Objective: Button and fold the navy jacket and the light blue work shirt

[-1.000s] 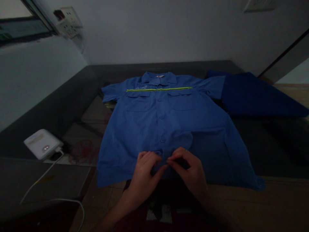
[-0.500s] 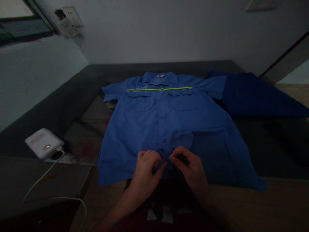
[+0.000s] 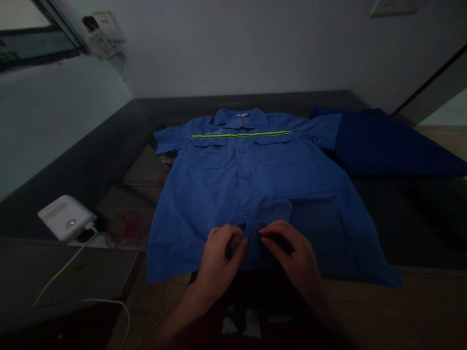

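Note:
A blue short-sleeved work shirt (image 3: 211, 194) lies spread out front side up, its collar toward the wall and its hem toward me. A yellow-green stripe (image 3: 262, 133) crosses the chest above two flap pockets. Buttons run down the front placket (image 3: 243, 189). At the lower placket, my left hand (image 3: 223, 255) pinches the cloth between thumb and bent fingers. My right hand (image 3: 292, 253) pinches the same area from the right, thumb against forefinger. The cloth between the hands is bunched, and no button can be made out there.
A white device (image 3: 67, 216) with a white cable (image 3: 65, 266) sits at the left. Dark blue cloth (image 3: 394, 143) lies beside the right sleeve. Wall sockets (image 3: 104, 34) are at the upper left. The dark surface (image 3: 419, 218) extends to the right, its edge near me.
My hands have drawn slightly apart at the placket; before, their fingertips nearly met. Both still pinch the cloth. The rest of the shirt lies as before.

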The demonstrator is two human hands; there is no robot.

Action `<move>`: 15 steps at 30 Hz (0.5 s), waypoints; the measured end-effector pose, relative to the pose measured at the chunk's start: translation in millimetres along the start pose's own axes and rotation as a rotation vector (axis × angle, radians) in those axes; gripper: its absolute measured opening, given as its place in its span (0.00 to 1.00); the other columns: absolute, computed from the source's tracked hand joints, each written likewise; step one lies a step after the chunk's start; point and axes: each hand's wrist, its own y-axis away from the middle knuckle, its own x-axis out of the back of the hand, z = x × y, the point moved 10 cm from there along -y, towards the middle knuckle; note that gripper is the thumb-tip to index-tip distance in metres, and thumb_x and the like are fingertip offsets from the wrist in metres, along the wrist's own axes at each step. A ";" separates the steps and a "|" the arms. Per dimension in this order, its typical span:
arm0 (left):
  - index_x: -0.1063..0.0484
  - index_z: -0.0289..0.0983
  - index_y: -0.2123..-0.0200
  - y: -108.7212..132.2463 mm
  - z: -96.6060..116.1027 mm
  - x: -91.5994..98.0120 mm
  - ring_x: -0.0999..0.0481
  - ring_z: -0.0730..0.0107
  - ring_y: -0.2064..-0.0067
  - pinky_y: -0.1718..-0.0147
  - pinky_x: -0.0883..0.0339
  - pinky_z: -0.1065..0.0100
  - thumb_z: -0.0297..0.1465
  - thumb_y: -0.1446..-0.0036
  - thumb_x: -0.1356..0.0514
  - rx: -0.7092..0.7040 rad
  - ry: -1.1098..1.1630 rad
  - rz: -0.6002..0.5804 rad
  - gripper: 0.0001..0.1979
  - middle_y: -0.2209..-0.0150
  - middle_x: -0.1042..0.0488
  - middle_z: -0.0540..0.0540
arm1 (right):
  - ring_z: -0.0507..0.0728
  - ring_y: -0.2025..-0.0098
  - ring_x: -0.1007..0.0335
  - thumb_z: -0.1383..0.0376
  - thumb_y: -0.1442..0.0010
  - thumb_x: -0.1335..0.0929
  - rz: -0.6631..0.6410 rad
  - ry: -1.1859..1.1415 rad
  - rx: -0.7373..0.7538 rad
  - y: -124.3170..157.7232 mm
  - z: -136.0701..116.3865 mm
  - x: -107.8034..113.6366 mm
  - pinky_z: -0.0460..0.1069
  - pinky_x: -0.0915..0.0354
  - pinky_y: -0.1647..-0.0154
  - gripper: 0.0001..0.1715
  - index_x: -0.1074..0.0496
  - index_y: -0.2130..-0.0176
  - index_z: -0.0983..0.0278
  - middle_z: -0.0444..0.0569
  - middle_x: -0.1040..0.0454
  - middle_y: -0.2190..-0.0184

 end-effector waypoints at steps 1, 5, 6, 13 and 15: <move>0.35 0.38 0.70 0.0 -0.4 0.5 0.32 0.71 0.70 0.69 0.39 0.69 0.28 0.42 0.44 0.003 -0.001 0.002 0.04 0.75 0.32 0.53 | 0.54 0.66 0.29 0.67 0.43 0.31 0.005 0.012 0.009 0.8 -0.6 1.3 0.47 0.32 0.65 0.03 0.26 0.66 0.60 0.46 0.27 0.69; 0.35 0.38 0.71 0.7 -0.9 0.5 0.32 0.71 0.71 0.69 0.39 0.69 0.27 0.42 0.44 0.002 -0.002 -0.003 0.05 0.75 0.32 0.53 | 0.54 0.66 0.30 0.67 0.43 0.31 -0.020 0.068 0.053 4.1 -4.7 -3.9 0.47 0.33 0.65 0.03 0.27 0.70 0.61 0.46 0.28 0.70; 0.36 0.38 0.71 1.1 -1.2 0.2 0.32 0.71 0.71 0.69 0.39 0.69 0.27 0.42 0.45 -0.001 -0.002 -0.005 0.05 0.75 0.32 0.53 | 0.54 0.67 0.30 0.67 0.43 0.31 -0.022 0.078 0.061 4.8 -5.3 -5.8 0.47 0.33 0.65 0.03 0.28 0.70 0.61 0.45 0.28 0.70; 0.36 0.38 0.68 6.0 -4.4 -4.1 0.30 0.70 0.68 0.68 0.36 0.68 0.27 0.40 0.47 -0.031 -0.015 -0.090 0.04 0.72 0.31 0.51 | 0.53 0.68 0.30 0.68 0.42 0.32 -0.050 0.137 0.117 5.0 -10.9 -17.1 0.46 0.32 0.65 0.05 0.29 0.70 0.61 0.45 0.28 0.71; 0.35 0.38 0.64 11.1 -3.5 0.4 0.28 0.69 0.65 0.65 0.34 0.67 0.27 0.40 0.47 -0.079 -0.040 -0.123 0.02 0.68 0.29 0.49 | 0.53 0.66 0.29 0.68 0.41 0.33 -0.083 0.176 0.138 5.3 -13.8 -17.0 0.47 0.32 0.64 0.05 0.29 0.69 0.61 0.46 0.28 0.70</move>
